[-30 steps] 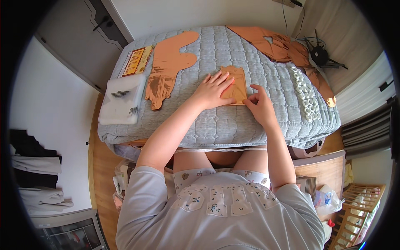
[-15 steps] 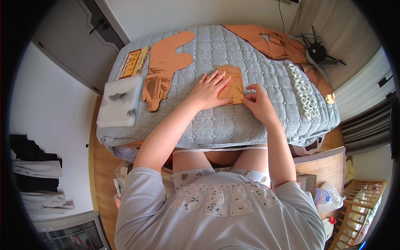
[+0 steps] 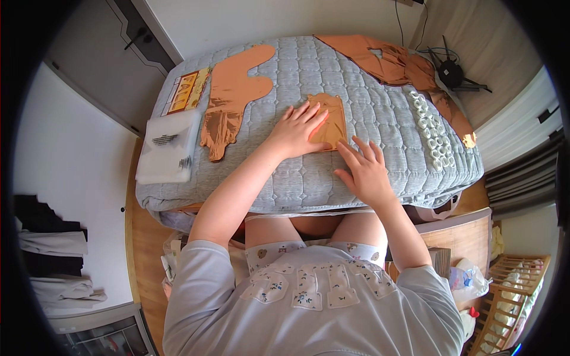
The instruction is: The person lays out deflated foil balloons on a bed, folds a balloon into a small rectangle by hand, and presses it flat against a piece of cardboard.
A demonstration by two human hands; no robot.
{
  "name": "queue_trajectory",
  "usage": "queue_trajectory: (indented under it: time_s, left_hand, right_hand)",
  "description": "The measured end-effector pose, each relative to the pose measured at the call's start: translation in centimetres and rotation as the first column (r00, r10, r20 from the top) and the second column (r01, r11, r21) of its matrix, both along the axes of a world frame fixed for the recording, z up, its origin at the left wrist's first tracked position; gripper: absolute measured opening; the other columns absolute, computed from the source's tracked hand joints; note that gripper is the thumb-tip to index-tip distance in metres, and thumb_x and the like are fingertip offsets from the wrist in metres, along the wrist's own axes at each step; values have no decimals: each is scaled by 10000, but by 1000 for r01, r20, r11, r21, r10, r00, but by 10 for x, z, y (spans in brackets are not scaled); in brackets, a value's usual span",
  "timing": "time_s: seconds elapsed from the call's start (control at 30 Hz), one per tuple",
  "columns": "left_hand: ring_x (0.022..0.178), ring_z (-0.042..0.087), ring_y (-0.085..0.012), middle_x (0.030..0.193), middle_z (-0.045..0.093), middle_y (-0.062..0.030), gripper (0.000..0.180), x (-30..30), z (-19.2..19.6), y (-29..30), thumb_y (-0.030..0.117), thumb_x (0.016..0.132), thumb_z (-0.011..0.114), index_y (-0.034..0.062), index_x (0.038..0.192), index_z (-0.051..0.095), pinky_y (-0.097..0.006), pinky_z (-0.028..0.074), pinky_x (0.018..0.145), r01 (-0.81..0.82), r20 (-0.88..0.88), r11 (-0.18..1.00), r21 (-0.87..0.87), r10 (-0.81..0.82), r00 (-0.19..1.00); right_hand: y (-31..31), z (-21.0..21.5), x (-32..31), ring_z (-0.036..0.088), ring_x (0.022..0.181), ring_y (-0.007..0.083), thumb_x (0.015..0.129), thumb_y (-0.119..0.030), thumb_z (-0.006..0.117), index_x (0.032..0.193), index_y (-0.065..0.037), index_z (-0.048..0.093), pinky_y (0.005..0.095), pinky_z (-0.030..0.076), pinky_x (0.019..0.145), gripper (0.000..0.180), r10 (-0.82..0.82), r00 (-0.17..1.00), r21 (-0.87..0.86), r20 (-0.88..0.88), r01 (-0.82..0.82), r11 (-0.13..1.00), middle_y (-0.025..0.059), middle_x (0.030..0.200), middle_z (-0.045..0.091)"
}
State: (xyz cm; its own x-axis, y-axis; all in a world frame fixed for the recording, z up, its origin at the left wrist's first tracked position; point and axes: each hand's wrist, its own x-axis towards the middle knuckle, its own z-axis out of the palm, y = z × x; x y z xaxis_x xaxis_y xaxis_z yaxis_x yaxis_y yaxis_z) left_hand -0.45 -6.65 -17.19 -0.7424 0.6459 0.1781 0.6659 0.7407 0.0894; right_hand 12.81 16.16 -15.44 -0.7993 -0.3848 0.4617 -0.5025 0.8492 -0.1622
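A folded sheet (image 3: 330, 121) is being pressed flat on the quilted table (image 3: 368, 83) by the left hand (image 3: 295, 127); the right hand (image 3: 367, 172) is being kept just right, a shaped sheet (image 3: 228, 98) lying left

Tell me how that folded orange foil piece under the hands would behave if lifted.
The folded orange foil piece looks thin and shiny, so probably light and floppy. The left hand presses it flat, suggesting it springs open. On the quilted grey cover it may slide easily.

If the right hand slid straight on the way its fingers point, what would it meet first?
Most likely the small folded orange sheet under the left hand; the right hand points up-left, its fingertips close to the sheet's lower corner.
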Motion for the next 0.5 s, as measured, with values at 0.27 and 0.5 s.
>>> queue_trajectory:
  time_s: [0.27, 0.5]
  left_hand:
    - [1572, 212, -303, 1694, 265, -97, 981, 2, 4, 1, 751, 851, 619, 227, 1622, 312, -535, 177, 1264, -18, 51, 1000, -4, 18, 999]
    - [1573, 210, -301, 1694, 265, -96, 996, 4, 9, 2, 768, 840, 613, 223, 1620, 319, -521, 170, 1268, -23, 56, 999, -31, 24, 998]
  right_hand:
    - [4, -9, 12, 463, 1391, 301, 974, -365, 648, 1474, -86, 510, 549, 235, 1211, 589, -39, 997, 48, 65, 36, 998, 57, 1447, 607]
    - [22, 21, -31, 552, 1299, 297, 964, -163, 659, 1433, -76, 543, 520, 312, 1169, 491, 88, 938, -394, 334, 54, 917, 127, 1315, 675]
